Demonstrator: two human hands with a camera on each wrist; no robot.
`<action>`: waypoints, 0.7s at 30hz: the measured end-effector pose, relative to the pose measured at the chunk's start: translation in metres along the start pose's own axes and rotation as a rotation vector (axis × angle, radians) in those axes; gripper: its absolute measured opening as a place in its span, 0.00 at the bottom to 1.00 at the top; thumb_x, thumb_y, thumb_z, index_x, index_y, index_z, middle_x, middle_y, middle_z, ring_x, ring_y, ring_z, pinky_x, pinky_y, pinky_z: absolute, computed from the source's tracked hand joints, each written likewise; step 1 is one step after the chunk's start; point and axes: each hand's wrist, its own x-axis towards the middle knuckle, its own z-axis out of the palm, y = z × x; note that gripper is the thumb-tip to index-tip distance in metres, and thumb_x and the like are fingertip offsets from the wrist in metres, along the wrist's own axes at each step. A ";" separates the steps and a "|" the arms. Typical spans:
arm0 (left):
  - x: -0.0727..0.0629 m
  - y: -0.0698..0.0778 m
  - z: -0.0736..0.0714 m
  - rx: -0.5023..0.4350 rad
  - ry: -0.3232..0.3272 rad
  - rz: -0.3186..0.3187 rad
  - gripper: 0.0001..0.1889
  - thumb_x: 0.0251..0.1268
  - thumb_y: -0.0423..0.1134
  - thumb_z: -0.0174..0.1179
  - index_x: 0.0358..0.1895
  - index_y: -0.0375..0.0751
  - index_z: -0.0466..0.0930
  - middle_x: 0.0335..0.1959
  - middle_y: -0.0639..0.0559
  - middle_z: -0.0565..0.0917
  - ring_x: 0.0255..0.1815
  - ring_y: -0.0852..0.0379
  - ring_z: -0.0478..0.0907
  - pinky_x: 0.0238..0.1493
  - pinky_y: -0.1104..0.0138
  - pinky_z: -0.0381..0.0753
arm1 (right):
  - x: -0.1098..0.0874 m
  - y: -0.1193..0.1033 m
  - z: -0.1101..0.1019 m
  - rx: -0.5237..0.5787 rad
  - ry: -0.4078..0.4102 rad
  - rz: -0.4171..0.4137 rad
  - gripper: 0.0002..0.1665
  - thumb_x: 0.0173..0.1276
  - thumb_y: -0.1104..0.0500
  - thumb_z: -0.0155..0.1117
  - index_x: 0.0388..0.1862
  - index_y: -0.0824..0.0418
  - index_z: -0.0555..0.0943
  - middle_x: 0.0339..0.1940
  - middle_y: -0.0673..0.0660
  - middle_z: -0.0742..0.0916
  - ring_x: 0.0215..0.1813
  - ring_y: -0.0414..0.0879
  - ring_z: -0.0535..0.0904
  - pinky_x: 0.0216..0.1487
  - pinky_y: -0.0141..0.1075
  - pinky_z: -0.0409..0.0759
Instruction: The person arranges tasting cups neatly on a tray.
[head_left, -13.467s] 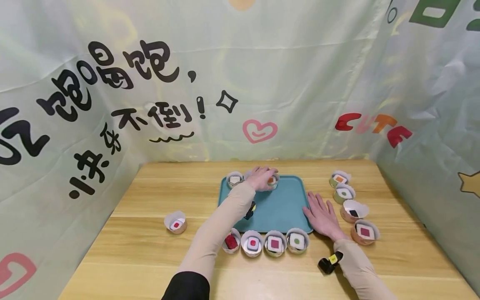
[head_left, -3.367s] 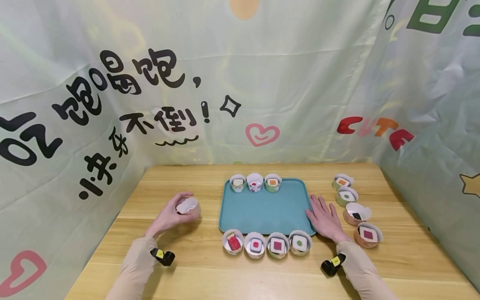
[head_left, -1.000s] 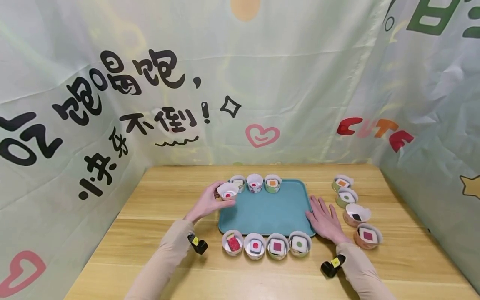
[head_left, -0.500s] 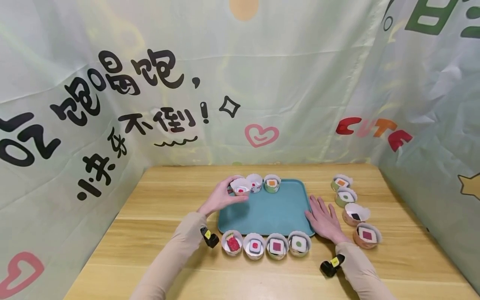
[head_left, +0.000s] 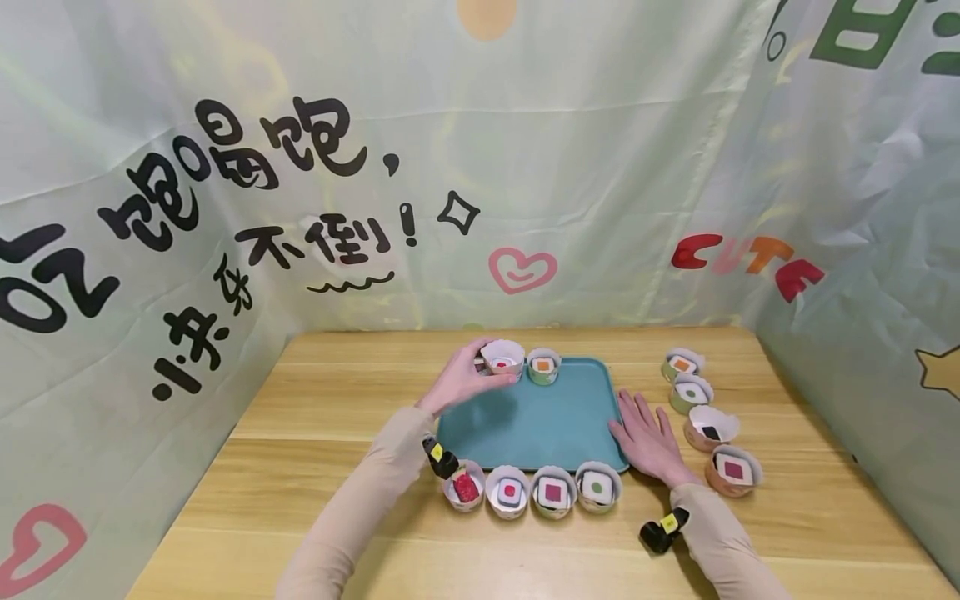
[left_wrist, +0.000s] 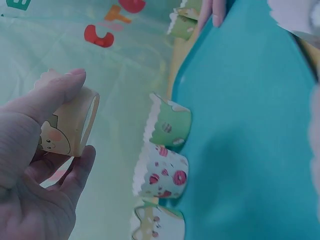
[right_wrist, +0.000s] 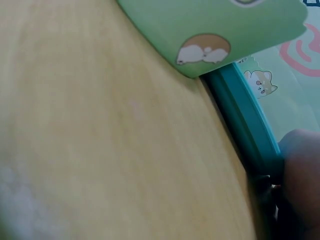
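Note:
My left hand (head_left: 459, 380) grips a paper baking cup (head_left: 504, 358) with a red-centred white piece in it, between thumb and fingers. In the left wrist view that cup (left_wrist: 67, 127) is raised, with a cartoon face on its side. It hides two of the cups in the tray's far row in the head view; a green cup (head_left: 543, 367) with an orange-centred piece shows beside it. My right hand (head_left: 648, 437) lies with straight fingers against the right edge of the blue tray (head_left: 540, 429). The right wrist view catches the tray rim (right_wrist: 245, 120) beside part of that hand.
Along the tray's near side stand several filled cups (head_left: 553, 492). More cups (head_left: 692, 392) line the table to the right, past my right hand. A printed cloth (head_left: 525, 167) hangs behind the wooden table (head_left: 315, 467).
My left hand took the lone cup from the table's left side and carried it right, over the tray's far row, passing in front of the cups there. My right hand has stayed put.

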 end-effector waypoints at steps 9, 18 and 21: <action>0.012 0.013 0.006 0.061 -0.018 0.030 0.37 0.56 0.47 0.75 0.68 0.42 0.72 0.56 0.46 0.81 0.50 0.53 0.80 0.49 0.65 0.84 | 0.002 0.001 0.002 -0.014 -0.001 0.004 0.38 0.83 0.49 0.40 0.81 0.70 0.51 0.83 0.69 0.55 0.83 0.69 0.42 0.77 0.67 0.34; 0.021 0.024 0.016 0.094 -0.051 0.037 0.37 0.59 0.50 0.73 0.70 0.43 0.71 0.55 0.48 0.83 0.50 0.54 0.79 0.48 0.66 0.81 | 0.002 0.002 0.002 -0.014 0.000 0.004 0.38 0.83 0.48 0.40 0.81 0.71 0.51 0.83 0.70 0.54 0.83 0.69 0.42 0.77 0.67 0.34; 0.025 0.027 0.020 0.098 -0.056 0.051 0.37 0.59 0.48 0.73 0.70 0.41 0.70 0.56 0.46 0.83 0.51 0.53 0.79 0.49 0.66 0.81 | 0.002 0.002 0.002 -0.010 -0.002 0.005 0.38 0.83 0.49 0.40 0.81 0.71 0.51 0.83 0.70 0.54 0.83 0.69 0.42 0.77 0.67 0.34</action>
